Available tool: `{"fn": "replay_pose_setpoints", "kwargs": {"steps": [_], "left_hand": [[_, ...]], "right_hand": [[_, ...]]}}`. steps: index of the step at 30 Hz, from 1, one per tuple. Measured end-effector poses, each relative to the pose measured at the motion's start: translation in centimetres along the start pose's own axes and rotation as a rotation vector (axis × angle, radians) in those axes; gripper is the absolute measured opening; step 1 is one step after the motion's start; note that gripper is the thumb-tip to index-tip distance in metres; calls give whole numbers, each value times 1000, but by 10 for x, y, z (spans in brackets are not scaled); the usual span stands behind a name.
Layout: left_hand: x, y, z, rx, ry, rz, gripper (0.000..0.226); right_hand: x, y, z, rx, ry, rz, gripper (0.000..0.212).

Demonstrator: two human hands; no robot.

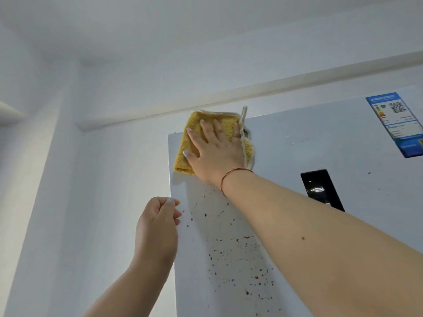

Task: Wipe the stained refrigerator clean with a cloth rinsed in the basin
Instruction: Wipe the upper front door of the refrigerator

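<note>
Pressing flat with spread fingers, the right hand (pixel 215 149) holds a yellow cloth (pixel 199 124) against the top left corner of the white refrigerator (pixel 286 161). Brown stains (pixel 231 252) speckle the door below. The left hand (pixel 158 227) hovers by the door's left edge, fingers curled, holding nothing.

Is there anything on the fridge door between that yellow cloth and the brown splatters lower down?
Nothing visible does. The right hand presses the yellow cloth flat near the refrigerator door's top left corner; bare door runs down to the brown stains. The black panel sits off right.
</note>
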State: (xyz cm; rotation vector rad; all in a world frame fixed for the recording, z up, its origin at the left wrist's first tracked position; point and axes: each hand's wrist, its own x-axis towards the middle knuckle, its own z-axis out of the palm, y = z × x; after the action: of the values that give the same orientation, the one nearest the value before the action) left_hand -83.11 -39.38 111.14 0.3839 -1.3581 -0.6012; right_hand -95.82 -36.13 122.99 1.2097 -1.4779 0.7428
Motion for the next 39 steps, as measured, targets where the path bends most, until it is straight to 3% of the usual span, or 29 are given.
{"fn": "replay_pose_setpoints", "kwargs": {"steps": [7,13,17,23,27,30,35,39], "left_hand": [[7,-1,-9,-30,51,-3,20],[4,-1,-4,-4,32,-5,20],[1,1,-7,43,-4,28,20],[0,5,-14,75,-18,27,21],[2,6,-20,57,-13,-15,20],[2,4,-27,55,-13,-35,21],[3,-4,-37,56,15,-38,21],[4,-10,-42,61,48,-28,21]], "right_hand": [[-15,7,1,-131,-51,-328,60],[-30,41,-8,-243,-63,-377,63],[-48,79,-14,-197,-13,-180,68],[-75,113,-13,-51,98,421,68],[-56,82,-11,-26,53,524,70],[-35,46,-9,-11,15,412,70],[-22,-23,3,-14,-42,53,69],[-37,-40,14,-45,-47,-157,65]]}}
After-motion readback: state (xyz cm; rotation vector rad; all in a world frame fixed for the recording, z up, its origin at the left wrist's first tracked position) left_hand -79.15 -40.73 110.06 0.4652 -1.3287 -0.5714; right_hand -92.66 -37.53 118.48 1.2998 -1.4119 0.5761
